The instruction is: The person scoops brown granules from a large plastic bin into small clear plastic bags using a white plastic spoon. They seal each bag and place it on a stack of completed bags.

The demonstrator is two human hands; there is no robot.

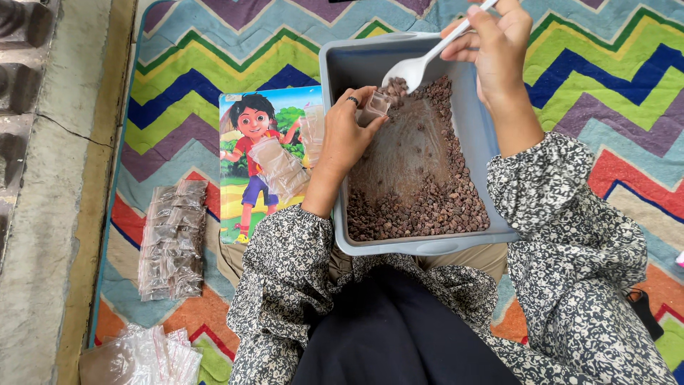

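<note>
A grey plastic tub (335,64) rests on my lap, partly filled with small reddish-brown granules (427,207). My left hand (349,132) holds a small clear plastic pouch (375,107) open over the tub. My right hand (495,46) grips a white plastic spoon (417,68), whose bowl carries granules right at the pouch's mouth. Both sleeves are dark with a pale floral print.
A cartoon-printed board (249,157) lies left of the tub with filled clear pouches (281,167) on it. A row of filled pouches (171,239) sits further left on the zigzag mat (214,64). Empty clear bags (153,356) lie at bottom left. Concrete floor (50,214) borders the mat.
</note>
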